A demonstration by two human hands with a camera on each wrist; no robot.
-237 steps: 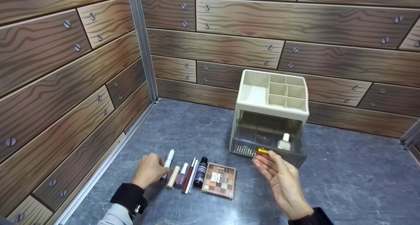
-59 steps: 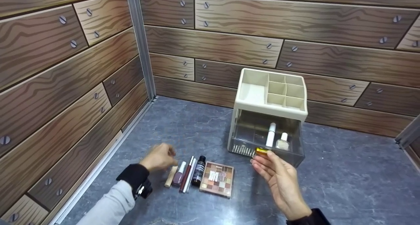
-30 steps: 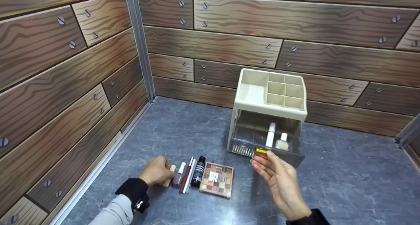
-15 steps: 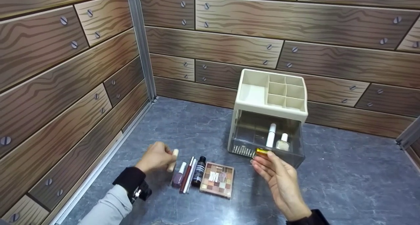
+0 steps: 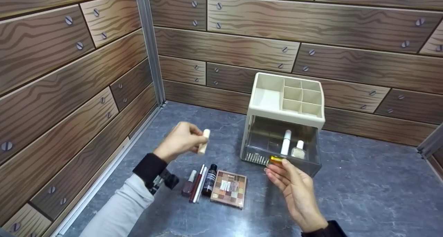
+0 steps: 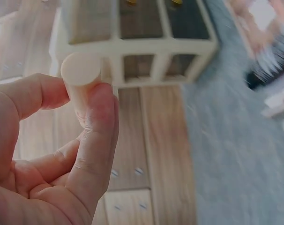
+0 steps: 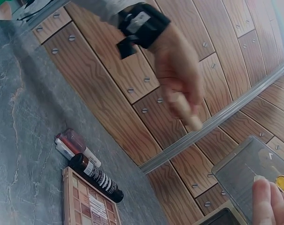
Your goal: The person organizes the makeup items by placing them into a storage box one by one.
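Note:
My left hand (image 5: 183, 140) pinches a small beige cosmetic tube (image 5: 204, 142) between thumb and fingers, raised above the table. In the left wrist view the round end of that tube (image 6: 81, 70) faces the camera. My right hand (image 5: 296, 192) holds the gold handle (image 5: 276, 159) of a see-through drawer (image 5: 308, 166), which stands pulled out of a cream organizer (image 5: 287, 114). Inside the drawer lie a white tube (image 5: 285, 143) and a pale nail polish bottle (image 5: 298, 151), side by side towards the right.
Left of the drawer, a row lies on the grey table: a purple nail polish bottle (image 5: 188, 185), a dark red slim tube (image 5: 196, 185), a silvery slim tube (image 5: 200, 187), a black bottle (image 5: 210, 180) and an eyeshadow palette (image 5: 229, 189). Wood-patterned walls (image 5: 238, 50) rise behind and left.
A white tube has come from the table row into the drawer. My left hand has since picked up the beige tube and moved it up and right. The right hand keeps its place.

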